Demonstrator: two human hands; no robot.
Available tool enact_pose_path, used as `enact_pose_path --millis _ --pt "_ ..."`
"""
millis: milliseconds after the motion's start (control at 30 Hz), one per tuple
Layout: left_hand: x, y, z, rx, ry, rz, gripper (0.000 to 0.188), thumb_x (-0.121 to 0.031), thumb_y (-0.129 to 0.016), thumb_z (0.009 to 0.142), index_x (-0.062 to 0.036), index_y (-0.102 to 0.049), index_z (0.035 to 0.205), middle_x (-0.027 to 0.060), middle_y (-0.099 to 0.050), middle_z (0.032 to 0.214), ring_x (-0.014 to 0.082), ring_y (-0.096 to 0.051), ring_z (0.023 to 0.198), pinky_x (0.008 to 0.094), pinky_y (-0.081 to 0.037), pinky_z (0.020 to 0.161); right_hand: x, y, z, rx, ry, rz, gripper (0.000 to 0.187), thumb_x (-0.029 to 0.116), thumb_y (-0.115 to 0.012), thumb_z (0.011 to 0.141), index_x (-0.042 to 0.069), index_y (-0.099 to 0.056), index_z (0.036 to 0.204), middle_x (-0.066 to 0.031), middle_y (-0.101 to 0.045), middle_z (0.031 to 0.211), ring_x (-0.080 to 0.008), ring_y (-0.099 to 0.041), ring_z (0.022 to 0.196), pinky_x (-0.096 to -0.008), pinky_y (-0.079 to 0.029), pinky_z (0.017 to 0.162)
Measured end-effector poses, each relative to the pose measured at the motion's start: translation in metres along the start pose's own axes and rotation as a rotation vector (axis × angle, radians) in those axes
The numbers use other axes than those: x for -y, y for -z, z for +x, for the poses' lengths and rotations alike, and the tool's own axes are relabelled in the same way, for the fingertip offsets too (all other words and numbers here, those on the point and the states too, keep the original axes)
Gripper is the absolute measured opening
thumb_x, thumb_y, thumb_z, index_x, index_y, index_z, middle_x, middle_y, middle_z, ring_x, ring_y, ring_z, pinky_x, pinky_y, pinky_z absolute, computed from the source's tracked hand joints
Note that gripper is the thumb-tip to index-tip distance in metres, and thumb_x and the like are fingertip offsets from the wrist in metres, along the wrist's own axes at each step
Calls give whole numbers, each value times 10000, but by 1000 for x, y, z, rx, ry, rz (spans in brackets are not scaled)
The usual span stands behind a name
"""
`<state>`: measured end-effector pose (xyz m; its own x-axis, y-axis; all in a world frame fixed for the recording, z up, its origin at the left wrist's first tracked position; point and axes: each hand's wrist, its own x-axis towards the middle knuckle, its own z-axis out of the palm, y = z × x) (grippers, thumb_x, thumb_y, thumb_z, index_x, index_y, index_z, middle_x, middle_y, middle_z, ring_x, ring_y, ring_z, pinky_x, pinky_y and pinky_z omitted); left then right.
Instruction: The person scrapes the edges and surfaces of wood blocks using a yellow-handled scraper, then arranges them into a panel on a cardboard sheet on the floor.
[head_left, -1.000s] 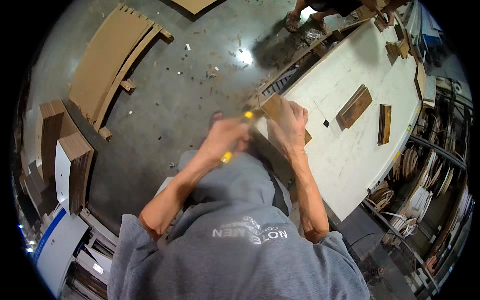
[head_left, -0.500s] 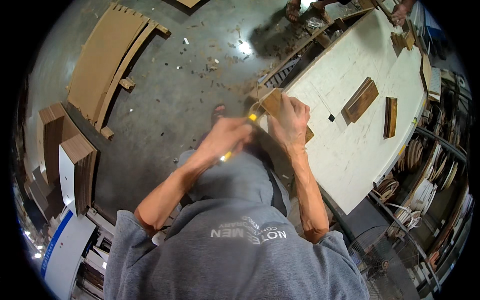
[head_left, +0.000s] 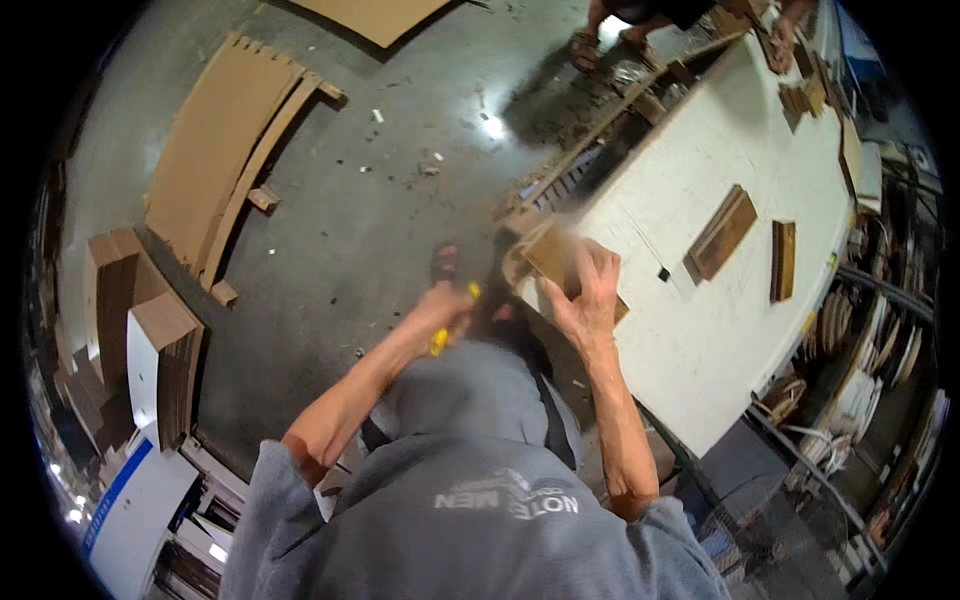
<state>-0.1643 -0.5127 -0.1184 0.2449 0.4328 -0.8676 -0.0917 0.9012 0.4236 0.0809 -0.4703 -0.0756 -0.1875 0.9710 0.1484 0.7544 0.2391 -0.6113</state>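
Observation:
My left hand [head_left: 442,308] is closed around a slim yellow hand tool [head_left: 440,342], over my lap and left of the table corner. Motion smears the tool, so its working end cannot be made out. At the table's near left corner my right hand [head_left: 588,300] grips a brown wooden block [head_left: 548,254], thumb on the near side and fingers over the top. The block's far end is blurred and sticks out past the table edge. Two more brown wooden blocks, a wider one [head_left: 724,232] and a narrower one [head_left: 783,262], lie farther right on the white tabletop [head_left: 650,360].
A small black piece [head_left: 664,274] lies on the table. Another person's hand [head_left: 782,45] is at the far end, near more wooden pieces [head_left: 803,98]. Cardboard sheets [head_left: 215,150] and stacked panels [head_left: 165,330] stand left. Scraps litter the floor; a fan [head_left: 765,530] stands lower right.
My left hand has moved away from the block with the yellow tool, down and to the left. My right hand still holds the block. The whole view has shifted slightly.

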Motion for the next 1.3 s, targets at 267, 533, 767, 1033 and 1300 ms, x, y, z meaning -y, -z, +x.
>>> enact_pose_path --millis 267,533,767,1033,1300 --pt "-91 -36 -38 192 -251 -366 334 -312 -586 1019 -8 -591 1156 113 -634 943 180 -665 705 270 -523 506 43 56 41 -394 -404 1514 630 290 -683 956 14 -411 1452 -110 -532 1369 -250 -514 1262 -463 -391 1096" --pt "-116 -53 -56 135 -409 -208 299 -129 -788 813 -22 -585 1005 78 -629 825 138 -622 643 236 -468 499 20 59 -1 -238 -630 1136 695 207 -745 875 -18 -443 1459 -140 -515 1432 -285 -521 1274 -457 -414 1077" --pt "-111 -44 -50 102 -471 354 262 -156 -798 800 -42 -596 920 0 -583 732 98 -598 640 261 -475 570 46 84 -10 78 87 -114 907 222 -850 713 42 -438 1501 -222 -486 1449 -424 -408 1370 -518 -339 1140" --pt "-108 -44 -58 511 -331 -345 287 -232 -739 918 -3 -614 1037 45 -618 881 97 -598 738 206 -460 487 56 66 11 70 -23 217 863 111 -870 683 67 -495 1458 -192 -625 1124 -356 -634 1038 -414 -524 907" --pt "-92 -41 -50 226 -252 -201 273 -272 -684 961 -17 -599 1011 42 -605 832 108 -556 636 245 -455 513 51 26 -1 35 -92 82 819 158 -844 720 47 -478 1444 -219 -598 1144 -404 -587 1064 -466 -494 908"
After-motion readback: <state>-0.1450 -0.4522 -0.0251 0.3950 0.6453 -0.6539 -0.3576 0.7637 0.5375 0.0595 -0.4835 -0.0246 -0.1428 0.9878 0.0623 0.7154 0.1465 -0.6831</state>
